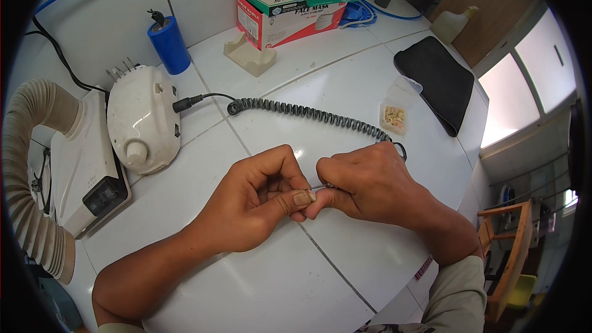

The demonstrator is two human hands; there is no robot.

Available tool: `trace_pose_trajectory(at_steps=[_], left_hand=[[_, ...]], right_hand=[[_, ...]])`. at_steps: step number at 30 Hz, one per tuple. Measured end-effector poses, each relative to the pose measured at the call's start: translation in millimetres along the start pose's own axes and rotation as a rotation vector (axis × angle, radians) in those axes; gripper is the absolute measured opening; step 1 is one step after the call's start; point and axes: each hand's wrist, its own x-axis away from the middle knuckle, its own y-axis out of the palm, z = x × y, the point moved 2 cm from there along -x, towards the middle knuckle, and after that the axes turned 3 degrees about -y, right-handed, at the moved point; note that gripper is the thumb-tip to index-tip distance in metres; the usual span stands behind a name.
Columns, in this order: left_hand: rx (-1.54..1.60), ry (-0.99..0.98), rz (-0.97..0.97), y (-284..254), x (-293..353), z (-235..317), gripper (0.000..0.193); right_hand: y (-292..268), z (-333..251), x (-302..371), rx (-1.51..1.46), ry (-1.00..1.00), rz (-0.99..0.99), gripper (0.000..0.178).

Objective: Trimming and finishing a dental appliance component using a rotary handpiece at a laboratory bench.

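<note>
My left hand (262, 200) is curled over the middle of the white tiled counter (308, 80), its thumb and fingers pinching a tiny object that stays hidden. My right hand (370, 185) grips a handpiece whose thin metal bit (320, 186) points left at the left fingertips. Both hands touch at the fingertips. A black coiled cord (308, 112) runs from under my right hand to a white control box with a knob (143, 120) at the left.
A white dust extractor with a ribbed hose (37, 166) stands at the far left. A blue cylinder (168, 43), a cream holder (248, 55) and stacked boxes (290, 3) sit at the back. A small clear box (394, 114) and a black pad (435, 80) lie to the right.
</note>
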Motion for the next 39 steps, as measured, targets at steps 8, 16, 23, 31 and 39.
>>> trace_pose_trajectory(at_steps=[8, 16, 23, 31, 39], left_hand=[[0.011, -0.005, 0.000, 0.0, 0.1, -1.0, 0.011], [0.009, -0.005, -0.002, 0.1, -0.4, -0.6, 0.012], [0.008, 0.001, -0.004, 0.2, -0.4, -0.4, 0.013], [0.006, -0.004, -0.004, -0.2, 0.0, -1.0, 0.012], [-0.008, 0.002, -0.005, -0.3, -0.5, -0.9, 0.011]], right_hand=[[0.3, -0.7, -0.5, 0.008, -0.004, 0.016, 0.046], [0.3, -0.8, -0.5, 0.001, 0.003, 0.019, 0.046], [-1.1, -1.2, -0.6, 0.007, 0.002, -0.003, 0.046], [-0.3, -1.0, -0.6, 0.002, 0.007, -0.009, 0.047], [0.5, -0.2, 0.0, 0.000, 0.016, -0.009, 0.048]])
